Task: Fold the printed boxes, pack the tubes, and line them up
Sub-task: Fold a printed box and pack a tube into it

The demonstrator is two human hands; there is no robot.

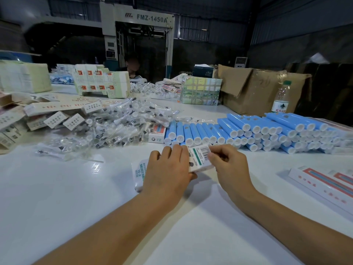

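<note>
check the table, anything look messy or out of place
Yes. The clear-bagged brush heads lie in a loose heap that spills toward the table's near edge, and the finished boxes at far left are toppled at mixed angles. The blue tubes are stacked neatly. Both hands hold one printed box.

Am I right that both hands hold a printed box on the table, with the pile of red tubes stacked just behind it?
Not quite: the head view shows both hands, left hand and right hand, holding the printed box, but the tubes behind it are blue, not red.
</note>
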